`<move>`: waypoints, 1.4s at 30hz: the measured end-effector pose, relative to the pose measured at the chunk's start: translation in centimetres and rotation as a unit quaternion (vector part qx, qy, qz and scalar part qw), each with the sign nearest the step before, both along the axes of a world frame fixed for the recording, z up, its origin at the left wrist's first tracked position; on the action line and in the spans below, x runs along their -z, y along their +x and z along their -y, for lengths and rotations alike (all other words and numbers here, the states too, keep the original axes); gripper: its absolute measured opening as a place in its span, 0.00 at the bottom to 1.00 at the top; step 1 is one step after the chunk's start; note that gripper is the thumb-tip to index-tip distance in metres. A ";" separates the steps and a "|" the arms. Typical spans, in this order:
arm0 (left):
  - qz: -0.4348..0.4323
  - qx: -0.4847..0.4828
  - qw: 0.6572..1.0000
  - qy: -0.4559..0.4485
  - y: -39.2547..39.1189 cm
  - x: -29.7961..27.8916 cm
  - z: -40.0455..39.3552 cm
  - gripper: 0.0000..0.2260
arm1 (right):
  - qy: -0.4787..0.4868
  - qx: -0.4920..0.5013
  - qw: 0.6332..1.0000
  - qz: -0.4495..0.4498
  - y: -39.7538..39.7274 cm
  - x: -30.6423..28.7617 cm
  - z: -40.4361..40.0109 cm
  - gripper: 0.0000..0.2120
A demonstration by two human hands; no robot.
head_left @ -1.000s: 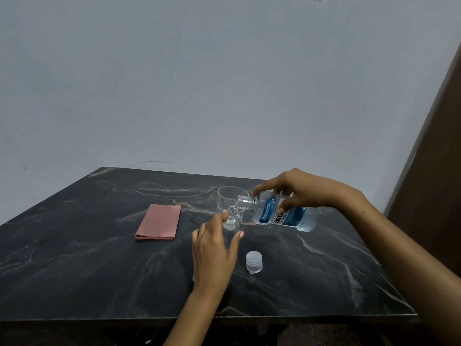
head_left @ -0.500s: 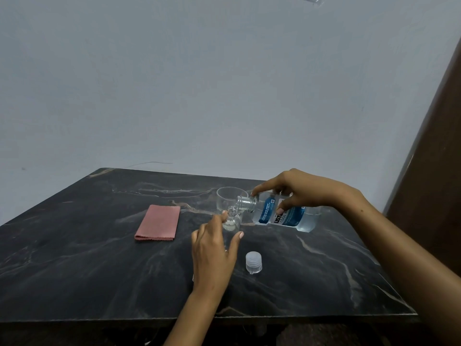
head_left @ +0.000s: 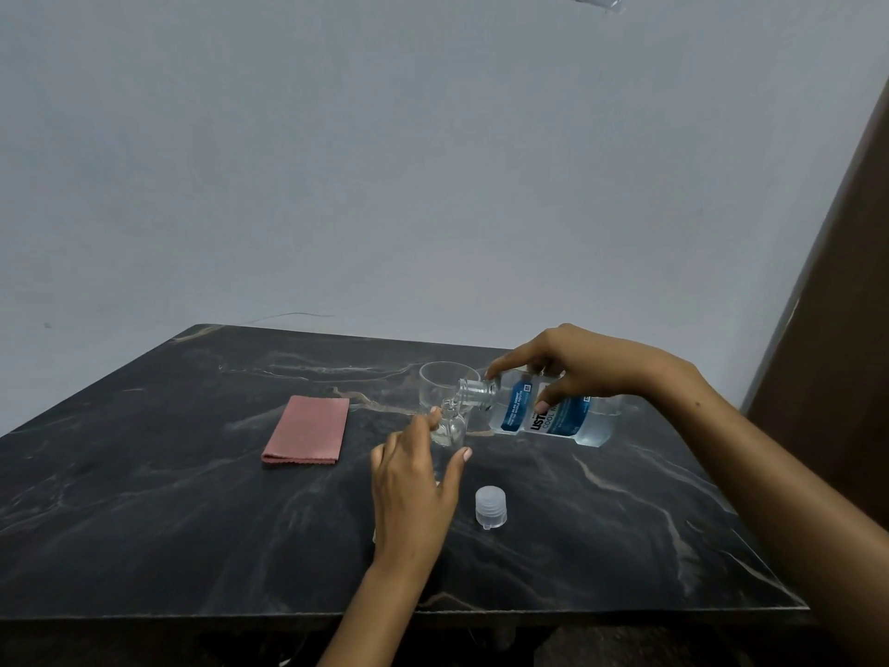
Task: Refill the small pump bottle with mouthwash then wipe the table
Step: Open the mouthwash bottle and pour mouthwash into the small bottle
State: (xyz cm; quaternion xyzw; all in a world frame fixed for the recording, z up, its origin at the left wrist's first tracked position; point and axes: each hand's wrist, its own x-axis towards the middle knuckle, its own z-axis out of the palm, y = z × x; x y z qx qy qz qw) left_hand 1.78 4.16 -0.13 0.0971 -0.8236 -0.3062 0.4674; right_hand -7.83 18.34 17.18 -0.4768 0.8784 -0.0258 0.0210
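Note:
My left hand (head_left: 413, 488) grips the small clear pump bottle (head_left: 450, 428), which stands upright on the dark marble table (head_left: 168, 498) with its top off. My right hand (head_left: 582, 368) holds the clear mouthwash bottle (head_left: 553, 414) with its blue label tipped almost flat, its open neck right over the small bottle's mouth. A clear ribbed cap (head_left: 490, 508) stands on the table just right of my left hand. A folded pink cloth (head_left: 308, 429) lies flat to the left.
A clear glass cup (head_left: 440, 385) stands just behind the small bottle. The table's front edge runs below my left wrist. A brown panel (head_left: 837, 368) rises at the right, and a pale wall stands behind the table.

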 end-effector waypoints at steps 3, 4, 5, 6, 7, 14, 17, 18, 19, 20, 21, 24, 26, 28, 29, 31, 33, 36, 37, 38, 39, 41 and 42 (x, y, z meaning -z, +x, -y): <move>0.000 0.000 1.000 0.000 0.0 0.0 0.0 0.18 | 0.001 0.001 1.000 0.002 0.1 -0.1 0.0 0.30; 0.001 0.000 1.000 0.000 0.1 0.0 0.0 0.18 | 0.003 0.000 1.000 0.001 0.1 -0.1 0.0 0.30; 0.002 0.000 1.000 0.000 0.1 0.0 0.0 0.18 | 0.004 0.000 1.000 0.000 0.1 -0.2 0.0 0.30; 0.003 0.001 1.000 0.002 0.1 0.0 0.0 0.18 | 0.005 0.000 1.000 -0.002 0.2 -0.2 0.1 0.30; 0.005 0.003 1.000 0.004 0.1 0.0 0.0 0.18 | 0.005 -0.001 1.000 -0.002 0.2 -0.2 0.1 0.30; 0.000 0.004 1.000 0.006 -0.1 0.1 0.1 0.19 | 0.004 -0.003 1.000 0.004 0.2 -0.4 0.2 0.29; -0.001 0.001 1.000 0.006 -0.1 0.1 0.1 0.18 | 0.006 -0.005 1.000 0.003 0.2 -0.5 0.2 0.29; -0.001 0.000 1.000 0.005 -0.1 0.1 0.1 0.18 | 0.007 -0.004 1.000 0.003 0.2 -0.5 0.2 0.29; -0.001 0.000 1.000 0.004 -0.1 0.1 0.0 0.18 | 0.009 -0.004 1.000 0.002 0.2 -0.5 0.3 0.29; -0.002 -0.001 1.000 0.003 -0.1 0.2 0.0 0.18 | 0.010 -0.005 1.000 -0.001 0.2 -0.5 0.3 0.29; -0.004 -0.002 1.000 0.002 -0.1 0.2 0.0 0.18 | 0.011 -0.005 1.000 -0.003 0.2 -0.5 0.3 0.29; -0.008 -0.005 1.000 0.002 -0.1 0.2 0.0 0.18 | 0.008 -0.005 1.000 -0.003 0.3 -0.6 0.4 0.29; -0.010 -0.007 1.000 0.001 -0.2 0.2 0.0 0.18 | 0.009 -0.006 1.000 -0.004 0.3 -0.7 0.4 0.29; -0.010 -0.008 1.000 -0.001 -0.2 0.3 0.0 0.17 | 0.012 -0.007 1.000 -0.006 0.3 -0.7 0.4 0.29; -0.008 -0.008 1.000 -0.003 -0.2 0.3 0.0 0.17 | 0.014 -0.007 1.000 -0.006 0.3 -0.7 0.4 0.29; -0.005 -0.008 1.000 -0.007 -0.2 0.3 0.1 0.17 | 0.017 -0.007 1.000 -0.008 0.3 -0.7 0.5 0.29; -0.003 -0.007 1.000 -0.007 -0.2 0.2 0.1 0.17 | 0.019 -0.004 1.000 -0.008 0.3 -0.7 0.5 0.29; -0.001 -0.005 1.000 -0.003 -0.2 0.2 0.1 0.17 | 0.020 -0.002 1.000 -0.008 0.3 -0.8 0.6 0.29; -0.001 -0.004 1.000 -0.001 -0.1 0.2 0.1 0.18 | 0.019 -0.002 1.000 -0.007 0.3 -0.8 0.6 0.29; -0.002 -0.003 1.000 0.000 -0.1 0.2 0.1 0.17 | 0.020 -0.002 1.000 -0.007 0.3 -0.9 0.6 0.29; -0.002 -0.003 1.000 0.000 -0.1 0.2 0.1 0.18 | 0.020 -0.002 1.000 -0.008 0.3 -0.9 0.6 0.29; -0.002 -0.003 1.000 -0.002 -0.1 0.2 0.0 0.18 | 0.020 -0.002 1.000 -0.009 0.3 -0.9 0.6 0.29; -0.001 -0.003 1.000 -0.003 -0.1 0.2 0.0 0.18 | 0.020 -0.002 1.000 -0.008 0.3 -0.9 0.6 0.29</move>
